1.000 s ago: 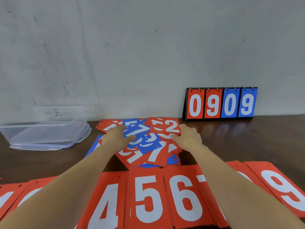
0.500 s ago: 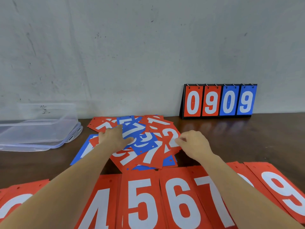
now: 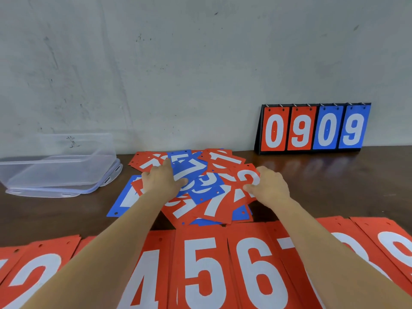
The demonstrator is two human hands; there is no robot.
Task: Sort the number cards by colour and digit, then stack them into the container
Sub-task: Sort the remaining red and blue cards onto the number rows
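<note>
A mixed heap of red and blue number cards (image 3: 209,190) lies in the middle of the brown table. My left hand (image 3: 162,181) rests flat on the heap's left side, its fingers touching a blue 7 card (image 3: 189,167). My right hand (image 3: 269,187) pinches the right edge of a red 2 card (image 3: 246,177) on the heap. Along the near edge runs a row of sorted red cards, among them 4 (image 3: 145,279), 5 (image 3: 202,270) and 6 (image 3: 260,273). A clear plastic container (image 3: 60,166) stands at the left.
A black flip scoreboard (image 3: 312,128) showing 0 9 0 9 in red and blue stands against the grey wall at the back right. Bare dark table (image 3: 334,186) lies between the scoreboard and the near row of cards.
My right hand has pulled back from the heap's far side to its right edge, and the red 2 card has slid with it. My left hand stays on the heap.
</note>
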